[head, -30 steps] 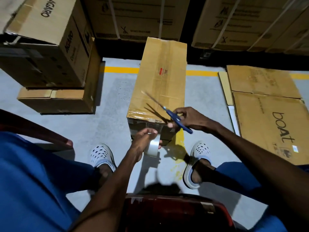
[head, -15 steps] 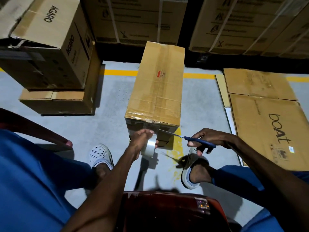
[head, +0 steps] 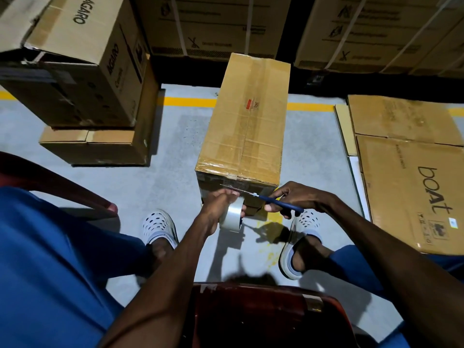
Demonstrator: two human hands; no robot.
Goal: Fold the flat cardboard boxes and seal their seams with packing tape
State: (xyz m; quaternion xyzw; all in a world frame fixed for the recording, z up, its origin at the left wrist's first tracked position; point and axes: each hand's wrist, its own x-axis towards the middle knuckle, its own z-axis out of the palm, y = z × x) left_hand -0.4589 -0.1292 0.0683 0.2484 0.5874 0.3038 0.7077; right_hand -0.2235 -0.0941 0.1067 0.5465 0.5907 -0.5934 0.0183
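1. Left hand (head: pixel 218 206) grips tape roll (head: pixel 232 217); right hand (head: pixel 293 197) grips blue scissors (head: pixel 273 201), at folded box (head: pixel 244 131) near end.
2. Flat cardboard (head: pixel 411 194) right reads "boAt".
3. Far-left stacked boxes (head: pixel 82 71) read "AGARO"; grey floor (head: pixel 173 146), yellow line.

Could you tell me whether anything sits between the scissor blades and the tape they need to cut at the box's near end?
Nothing visible does. The scissors in the right hand reach over the tape roll held by the left hand, blades at the box edge.
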